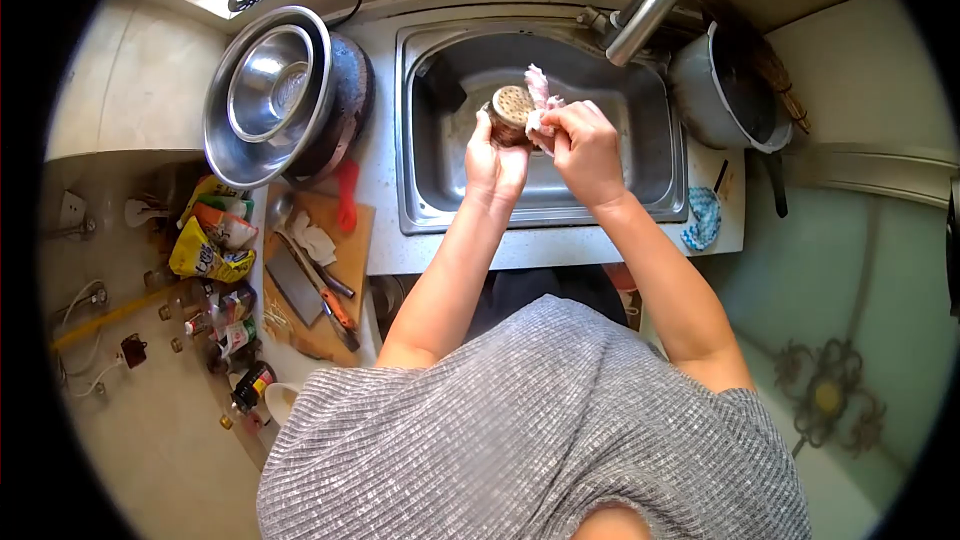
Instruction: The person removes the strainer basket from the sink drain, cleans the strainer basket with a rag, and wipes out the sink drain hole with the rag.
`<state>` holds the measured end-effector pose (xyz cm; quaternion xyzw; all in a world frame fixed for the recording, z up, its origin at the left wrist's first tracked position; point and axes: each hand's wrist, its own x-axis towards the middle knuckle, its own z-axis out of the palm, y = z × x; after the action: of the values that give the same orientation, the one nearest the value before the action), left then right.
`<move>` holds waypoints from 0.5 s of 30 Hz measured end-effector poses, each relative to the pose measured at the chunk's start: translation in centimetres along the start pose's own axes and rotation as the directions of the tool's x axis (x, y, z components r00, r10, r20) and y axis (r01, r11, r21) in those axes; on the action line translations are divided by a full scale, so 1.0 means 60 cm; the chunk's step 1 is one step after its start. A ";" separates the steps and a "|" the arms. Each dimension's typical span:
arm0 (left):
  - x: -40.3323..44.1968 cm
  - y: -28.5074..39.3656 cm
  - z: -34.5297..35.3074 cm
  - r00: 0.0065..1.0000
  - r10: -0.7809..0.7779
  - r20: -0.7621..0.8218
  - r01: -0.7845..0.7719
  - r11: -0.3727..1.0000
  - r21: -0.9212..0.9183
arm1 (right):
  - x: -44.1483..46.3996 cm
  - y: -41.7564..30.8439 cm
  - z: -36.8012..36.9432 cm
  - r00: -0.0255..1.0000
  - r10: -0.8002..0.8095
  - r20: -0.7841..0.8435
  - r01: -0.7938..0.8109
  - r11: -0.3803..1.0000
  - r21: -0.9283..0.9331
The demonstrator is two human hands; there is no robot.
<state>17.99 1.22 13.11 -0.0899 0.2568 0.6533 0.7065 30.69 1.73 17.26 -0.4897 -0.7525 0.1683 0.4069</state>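
Over the sink (640, 160), my left hand (496, 168) is wrapped round a brownish round container with a pale top full of small holes (513, 105). The container's lower part is hidden by my fingers. My right hand (592, 152) pinches a crumpled pink-and-white cloth (538, 85) against the container's right side. Part of the cloth sticks up past the top of the container. The faucet (655, 2) stands at the sink's back right, above my right hand.
Left of the sink, steel bowls (238, 155) lean tilted. A cutting board (330, 208) holds a cleaver (295, 283) and other utensils, with a red-handled tool (347, 195) nearby. A grey pot (708, 95) is at right, above a blue-white checked cloth (703, 220). Bottles and packets (205, 252) line the far left.
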 end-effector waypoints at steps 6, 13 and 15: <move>0.015 0.026 0.020 0.993 0.020 0.120 -0.020 1.000 -0.001 | -0.032 0.059 -0.014 0.980 0.121 -0.158 -0.135 0.987 -0.084; 0.002 0.008 0.003 0.989 -0.078 0.123 0.079 0.997 -0.011 | -0.023 0.064 -0.037 0.787 0.606 0.116 -0.530 0.568 0.630; 0.003 0.006 0.001 0.990 -0.062 0.130 0.059 0.998 0.027 | -0.022 0.051 -0.041 0.836 0.544 0.065 -0.472 0.655 0.591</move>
<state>17.68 1.44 13.16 -0.0467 0.2147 0.6329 0.7424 34.70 1.66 16.20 -0.5400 -0.4702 0.4689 0.5173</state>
